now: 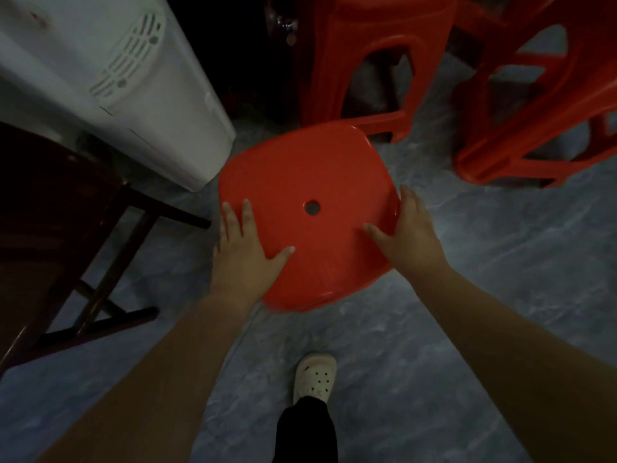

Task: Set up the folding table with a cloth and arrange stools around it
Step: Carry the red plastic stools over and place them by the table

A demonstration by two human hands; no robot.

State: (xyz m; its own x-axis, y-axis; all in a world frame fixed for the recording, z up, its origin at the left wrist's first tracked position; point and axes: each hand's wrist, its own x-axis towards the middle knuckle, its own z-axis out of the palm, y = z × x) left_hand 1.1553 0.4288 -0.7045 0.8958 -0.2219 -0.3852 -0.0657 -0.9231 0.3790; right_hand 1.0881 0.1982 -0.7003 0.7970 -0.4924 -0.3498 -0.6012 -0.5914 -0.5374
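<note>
Two hands (245,252) (410,235) — one red stool (300,168)

It looks like a dim home room: grey marbled floor (467,295), white standing appliance (150,95), stacked red plastic stools (367,25), dark wooden furniture (50,212).

L hand (247,248), R hand (410,235) bare; blk trouser leg (305,429); white holed clog (315,375).
</note>
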